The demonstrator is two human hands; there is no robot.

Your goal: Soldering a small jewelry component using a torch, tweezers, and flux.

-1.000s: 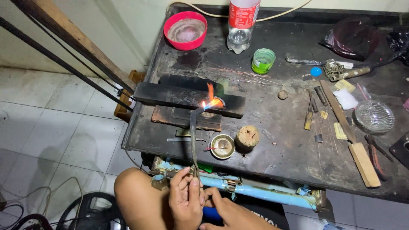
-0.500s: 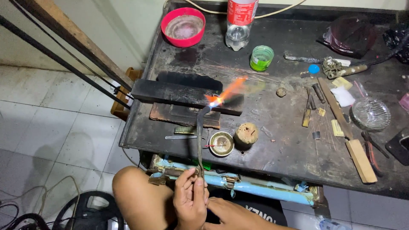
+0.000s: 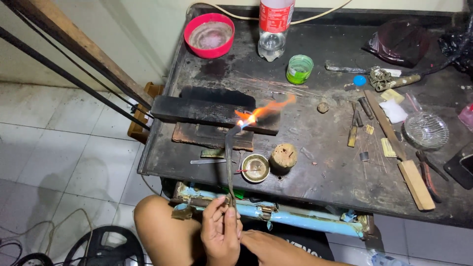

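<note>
Both hands meet at the worktop's (image 3: 315, 162) near edge. The left hand (image 3: 221, 234) is closed around the torch's (image 3: 229, 162) thin stiff pipe. The right hand's (image 3: 266, 246) grip cannot be told. The flame (image 3: 263, 112) burns over the black block (image 3: 207, 111), so only the cool bottom end looks safe to hold.

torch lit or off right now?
Lit. An orange flame streams from the tip of the torch over the dark block on the bench; the left hand grips the torch's lower end.

one red bowl (image 3: 209, 35), one bottle (image 3: 274, 29), one green cup (image 3: 299, 69)
</note>
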